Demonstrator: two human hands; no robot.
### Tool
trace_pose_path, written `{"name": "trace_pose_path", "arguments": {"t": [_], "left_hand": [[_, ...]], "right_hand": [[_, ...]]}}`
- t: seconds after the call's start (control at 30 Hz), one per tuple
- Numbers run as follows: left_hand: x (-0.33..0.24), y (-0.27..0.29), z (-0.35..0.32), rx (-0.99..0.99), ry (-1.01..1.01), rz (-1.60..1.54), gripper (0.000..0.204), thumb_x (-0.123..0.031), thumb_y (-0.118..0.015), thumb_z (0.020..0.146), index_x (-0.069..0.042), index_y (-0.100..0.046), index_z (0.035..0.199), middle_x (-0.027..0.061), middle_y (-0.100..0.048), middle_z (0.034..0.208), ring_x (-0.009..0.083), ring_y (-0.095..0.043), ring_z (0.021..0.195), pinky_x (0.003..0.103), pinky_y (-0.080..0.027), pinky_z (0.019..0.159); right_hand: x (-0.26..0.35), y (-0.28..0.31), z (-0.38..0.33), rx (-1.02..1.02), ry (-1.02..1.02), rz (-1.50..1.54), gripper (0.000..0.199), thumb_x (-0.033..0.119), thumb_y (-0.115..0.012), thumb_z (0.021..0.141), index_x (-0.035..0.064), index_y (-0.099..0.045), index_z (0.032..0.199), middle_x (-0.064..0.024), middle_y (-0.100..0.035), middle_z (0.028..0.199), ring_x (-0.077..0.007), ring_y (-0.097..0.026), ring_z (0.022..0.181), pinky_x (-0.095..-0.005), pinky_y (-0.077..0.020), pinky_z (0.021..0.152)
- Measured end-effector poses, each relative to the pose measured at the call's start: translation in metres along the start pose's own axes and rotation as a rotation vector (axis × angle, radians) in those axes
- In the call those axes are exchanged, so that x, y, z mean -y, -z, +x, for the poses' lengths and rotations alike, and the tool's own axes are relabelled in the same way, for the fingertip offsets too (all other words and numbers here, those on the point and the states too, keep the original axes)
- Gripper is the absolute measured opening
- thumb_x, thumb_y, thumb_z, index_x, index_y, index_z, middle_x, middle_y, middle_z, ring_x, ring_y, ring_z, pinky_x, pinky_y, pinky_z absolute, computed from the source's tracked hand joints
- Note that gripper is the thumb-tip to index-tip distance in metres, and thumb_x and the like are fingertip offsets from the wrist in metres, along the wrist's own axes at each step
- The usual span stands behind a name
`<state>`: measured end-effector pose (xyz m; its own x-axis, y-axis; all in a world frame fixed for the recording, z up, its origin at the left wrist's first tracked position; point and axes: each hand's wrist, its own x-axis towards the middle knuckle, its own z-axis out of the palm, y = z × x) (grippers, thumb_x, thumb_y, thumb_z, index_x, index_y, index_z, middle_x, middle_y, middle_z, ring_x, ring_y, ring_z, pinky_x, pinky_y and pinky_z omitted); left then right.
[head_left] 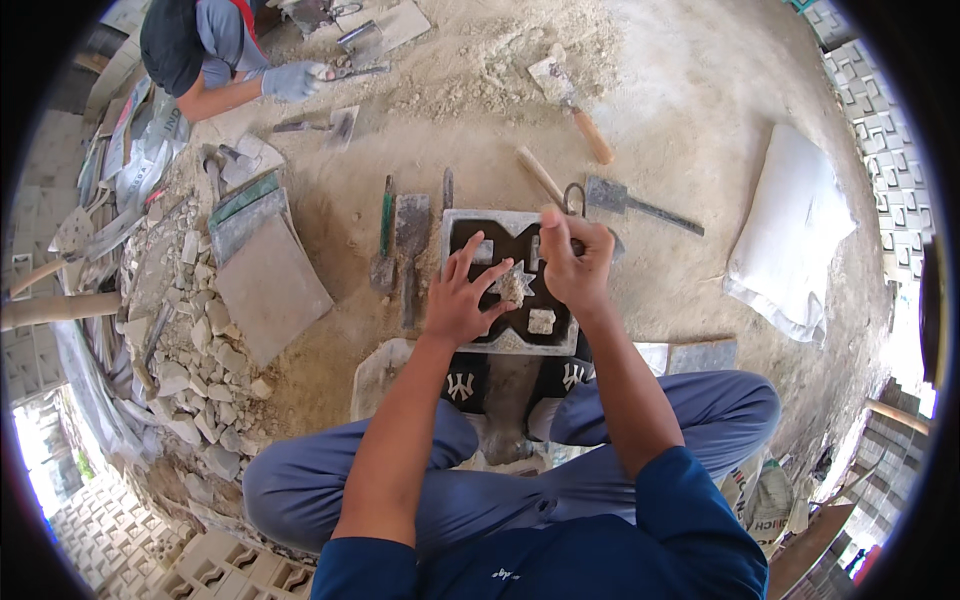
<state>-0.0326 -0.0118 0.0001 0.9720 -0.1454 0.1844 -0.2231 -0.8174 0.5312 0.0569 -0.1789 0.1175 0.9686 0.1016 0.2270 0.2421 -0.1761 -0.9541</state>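
the left grip is spread wide over the mold, palm down, thumb and forefinger beside the star at its middle; whether their tips touch the star, i cannot tell. the right grip is curled like a fist above the mold's right side, thumb uppermost — what it holds, if anything, cannot be made out. the mold, a grey square frame with dark hollows, lies flat on the ground, just in front of the dark slippers. a pale block sits in its near right part, and a sandy lump rests on the star. just past the right grip show a wooden handle, a metal ring and a dark trowel. left of the mold lie a grey trowel and a green handle, roughly side by side. farther left are flat slabs, then rubble; well to the right lies a white sack. at the far left — beyond the slabs — a co-worker's gloved hand holds a tool.
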Motion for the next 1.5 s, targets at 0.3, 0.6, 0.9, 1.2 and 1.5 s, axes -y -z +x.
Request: {"name": "trace_pose_path", "arguments": {"t": [0.3,0.6,0.9,1.2,1.5], "left_hand": [[0.002,-0.003,0.001,-0.011,-0.012,-0.015,0.066,-0.056,-0.083,0.079,-0.035,-0.067,0.140,0.0115,-0.038,0.165,0.0381,-0.050,0.139,0.052,-0.050,0.106],[0.003,-0.001,0.002,-0.040,-0.009,-0.024,0.068,-0.051,-0.086,0.076,-0.036,-0.066,0.140,0.0080,-0.036,0.167,0.0366,-0.049,0.139,0.053,-0.048,0.103],[0.001,0.002,0.004,-0.029,-0.014,0.004,0.066,-0.054,-0.084,0.077,-0.034,-0.068,0.138,0.0100,-0.038,0.165,0.0373,-0.052,0.137,0.051,-0.051,0.104],[0.000,-0.002,0.003,-0.006,0.006,-0.036,0.068,-0.053,-0.084,0.078,-0.037,-0.065,0.141,0.0077,-0.034,0.168,0.0370,-0.048,0.139,0.054,-0.047,0.104],[-0.002,0.001,0.005,-0.047,-0.032,-0.010,0.067,-0.054,-0.084,0.077,-0.034,-0.068,0.139,0.0104,-0.038,0.165,0.0375,-0.052,0.136,0.051,-0.050,0.103]], "right_hand": [[0.002,0.004,0.009,0.001,-0.047,-0.066,0.054,0.025,-0.061,0.108,0.0005,-0.051,0.061,0.0038,-0.043,0.051,-0.0028,-0.037,0.051,-0.0301,-0.0241,0.046],[-0.003,0.014,0.000,-0.077,-0.012,0.436,0.062,0.028,-0.050,0.114,0.0067,-0.039,0.057,0.0050,-0.041,0.053,-0.0037,-0.035,0.051,-0.0273,-0.0227,0.047],[-0.004,0.012,0.004,-0.169,0.031,0.553,0.061,0.026,-0.049,0.114,0.0068,-0.036,0.058,0.0034,-0.041,0.055,-0.0065,-0.033,0.049,-0.0287,-0.0240,0.047],[-0.006,0.006,0.004,-0.048,0.015,0.431,0.063,0.039,-0.049,0.112,0.0070,-0.038,0.059,0.0030,-0.038,0.054,-0.0075,-0.033,0.051,-0.0304,-0.0232,0.048],[-0.010,-0.001,0.003,0.077,-0.007,0.404,0.078,0.067,-0.036,0.108,0.0069,-0.034,0.059,0.0009,-0.033,0.052,-0.0100,-0.031,0.048,-0.0312,-0.0197,0.047]]}}
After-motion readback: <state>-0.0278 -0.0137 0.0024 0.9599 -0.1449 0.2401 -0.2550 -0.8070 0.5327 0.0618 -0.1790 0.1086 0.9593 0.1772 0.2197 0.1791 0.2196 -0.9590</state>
